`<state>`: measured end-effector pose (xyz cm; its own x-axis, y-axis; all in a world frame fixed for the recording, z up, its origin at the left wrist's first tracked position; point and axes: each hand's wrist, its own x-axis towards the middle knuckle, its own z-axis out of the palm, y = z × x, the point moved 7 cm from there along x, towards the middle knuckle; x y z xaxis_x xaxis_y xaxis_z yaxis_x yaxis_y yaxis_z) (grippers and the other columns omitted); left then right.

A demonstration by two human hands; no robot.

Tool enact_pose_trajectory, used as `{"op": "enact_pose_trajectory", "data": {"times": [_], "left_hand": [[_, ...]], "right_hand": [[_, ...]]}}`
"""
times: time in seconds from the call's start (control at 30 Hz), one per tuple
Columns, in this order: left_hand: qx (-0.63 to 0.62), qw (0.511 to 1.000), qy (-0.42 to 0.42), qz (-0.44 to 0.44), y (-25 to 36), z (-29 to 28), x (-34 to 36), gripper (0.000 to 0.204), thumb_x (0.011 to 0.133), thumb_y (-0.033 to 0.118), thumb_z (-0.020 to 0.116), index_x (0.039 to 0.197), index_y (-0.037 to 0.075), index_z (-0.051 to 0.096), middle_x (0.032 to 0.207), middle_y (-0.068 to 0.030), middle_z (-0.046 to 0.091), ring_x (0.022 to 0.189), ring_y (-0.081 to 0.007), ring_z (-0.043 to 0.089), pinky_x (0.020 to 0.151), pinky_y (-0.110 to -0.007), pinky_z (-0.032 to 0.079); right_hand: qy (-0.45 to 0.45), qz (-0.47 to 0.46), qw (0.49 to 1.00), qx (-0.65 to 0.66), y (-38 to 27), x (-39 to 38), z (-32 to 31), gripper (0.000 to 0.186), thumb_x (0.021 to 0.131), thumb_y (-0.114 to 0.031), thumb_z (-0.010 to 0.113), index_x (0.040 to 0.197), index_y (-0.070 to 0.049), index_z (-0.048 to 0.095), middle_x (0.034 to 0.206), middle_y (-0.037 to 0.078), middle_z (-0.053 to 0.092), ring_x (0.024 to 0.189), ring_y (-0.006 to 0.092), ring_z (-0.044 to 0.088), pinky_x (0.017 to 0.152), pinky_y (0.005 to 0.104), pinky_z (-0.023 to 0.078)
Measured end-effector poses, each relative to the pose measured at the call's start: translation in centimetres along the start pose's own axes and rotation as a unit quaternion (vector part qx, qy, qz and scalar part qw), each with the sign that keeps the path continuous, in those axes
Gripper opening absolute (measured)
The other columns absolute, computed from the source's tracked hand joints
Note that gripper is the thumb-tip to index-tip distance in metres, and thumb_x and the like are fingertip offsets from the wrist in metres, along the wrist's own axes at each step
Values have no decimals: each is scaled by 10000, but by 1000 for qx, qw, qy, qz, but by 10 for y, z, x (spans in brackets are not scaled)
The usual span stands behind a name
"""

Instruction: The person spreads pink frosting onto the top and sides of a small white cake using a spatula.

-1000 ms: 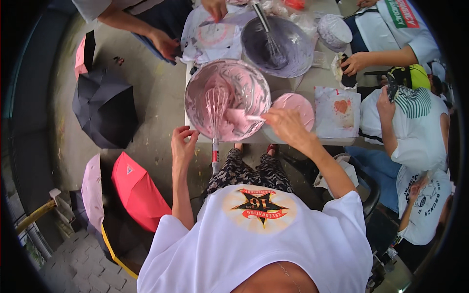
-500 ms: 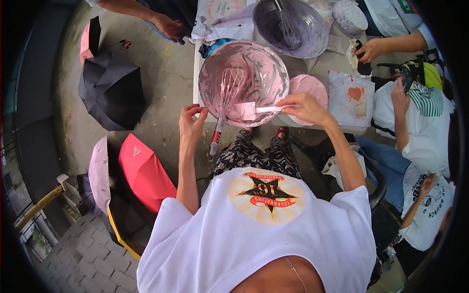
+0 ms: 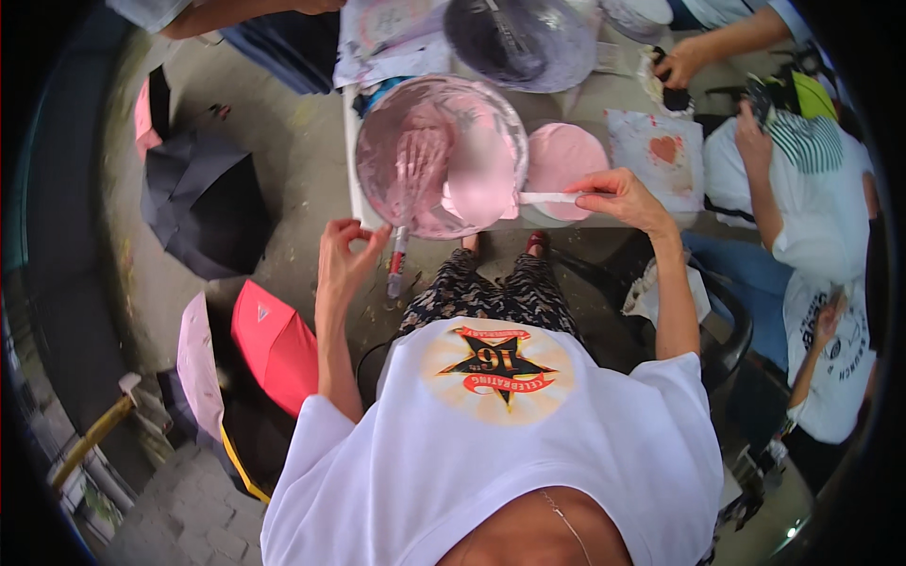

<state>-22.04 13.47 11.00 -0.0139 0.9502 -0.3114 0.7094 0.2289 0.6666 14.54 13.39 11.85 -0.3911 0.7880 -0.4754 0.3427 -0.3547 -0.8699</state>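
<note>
Gripping one spatula point(image 3: 550, 198): right fingers point(image 3: 596, 185); left fingers point(image 3: 345, 229) near one pink-smeared bowl point(image 3: 377, 156), grip unclear

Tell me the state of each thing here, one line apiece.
Mixing bowl, smeared inside with pink cream
Whisk, leaning in that bowl, wires coated
Spatula, gripped, far end over the bowl
Right hand, pinching the spatula's handle
Left hand, fingers bent near the bowl's rim, contact unclear
Round cake, coated pink
Other bowl, purple-smeared
Black umbrella, open
Red umbrella, open
</note>
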Motion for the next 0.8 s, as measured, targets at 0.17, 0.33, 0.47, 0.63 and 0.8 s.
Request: {"op": "enact_pose_trajectory", "data": {"times": [0.17, 0.33, 0.47, 0.63, 0.8], "left_hand": [[62, 997, -25, 46, 13, 13, -28, 417, 670, 403, 723, 823, 22, 651, 1075, -173, 504, 1048, -306, 473, 886, -389, 387], [107, 984, 96, 104, 54, -27, -27, 302, 714, 260, 711, 878, 20, 631, 1038, -128, 532, 999, -258, 513, 839, -343, 409], [-64, 980, 17, 189, 103, -8, -48, 258, 752, 161, 666, 960, 22, 600, 1050, -94, 552, 924, -219, 541, 741, -288, 424], [-94, 948, -192, 237, 112, 99, -69, 279, 786, 119, 622, 1037, 16, 559, 1105, -142, 544, 973, -292, 543, 788, -342, 435], [-21, 960, -124, 250, 84, 132, -59, 374, 793, 119, 605, 1127, -7, 495, 1210, -202, 483, 1105, -367, 475, 919, -387, 399]], "right_hand": [[99, -29, 994, 40, -5, -45, -28, 218, 802, -29, 605, 1017, -4, 632, 839, -25, 604, 734, 29, 509, 682, 173, 415], [222, -7, 975, 15, 12, -113, -57, 209, 795, -46, 628, 999, 2, 636, 819, -25, 602, 744, 28, 507, 684, 164, 405], [288, -20, 956, 53, 28, -149, -57, 193, 802, -56, 628, 980, 17, 631, 798, -21, 603, 744, 36, 509, 691, 174, 403], [293, -19, 950, 108, 61, -165, -47, 205, 801, -62, 633, 984, 29, 619, 812, -14, 604, 747, 44, 512, 696, 189, 409], [291, -14, 943, 159, 80, -170, -38, 193, 806, -88, 638, 969, 14, 625, 785, -32, 587, 713, 27, 489, 656, 167, 390]]}}
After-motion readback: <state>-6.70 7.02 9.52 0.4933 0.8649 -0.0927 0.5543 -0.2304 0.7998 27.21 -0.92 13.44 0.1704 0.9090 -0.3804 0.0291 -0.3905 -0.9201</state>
